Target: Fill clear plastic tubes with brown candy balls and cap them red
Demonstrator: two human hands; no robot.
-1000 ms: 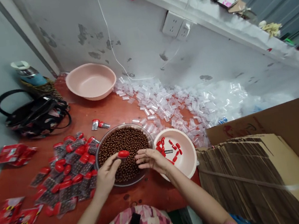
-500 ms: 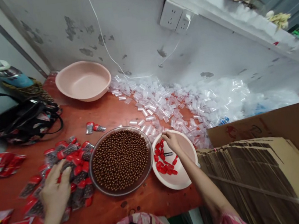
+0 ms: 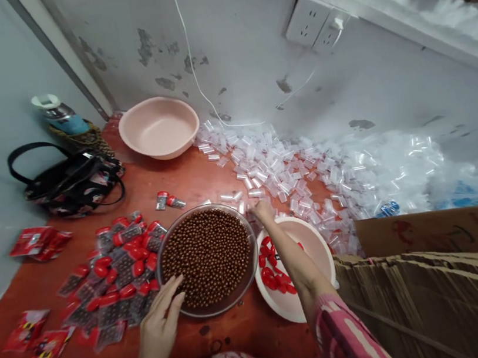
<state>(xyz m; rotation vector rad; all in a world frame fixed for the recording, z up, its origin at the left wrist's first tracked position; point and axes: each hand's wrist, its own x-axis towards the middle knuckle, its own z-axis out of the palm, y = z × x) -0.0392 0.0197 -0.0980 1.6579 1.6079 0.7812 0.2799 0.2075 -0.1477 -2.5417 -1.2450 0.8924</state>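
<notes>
Your left hand (image 3: 161, 319), fingers loosely spread, is at the round grey-rimmed bowl (image 3: 245, 285) of glossy brown balls (image 3: 207, 251), right hand (image 3: 264, 213) by small clear plastic containers (image 3: 261, 174), can't tell its grip, with red plastic caps (image 3: 271, 280) in the round pale basin (image 3: 314, 251) alongside, likely for quick reach

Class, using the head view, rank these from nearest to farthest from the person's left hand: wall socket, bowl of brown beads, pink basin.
1. Bowl of brown beads: right beside the left hand, its fingers at the bowl's edge.
2. Pink basin: farther back on the table, near the wall.
3. Wall socket: up on the wall, to the right.
</notes>
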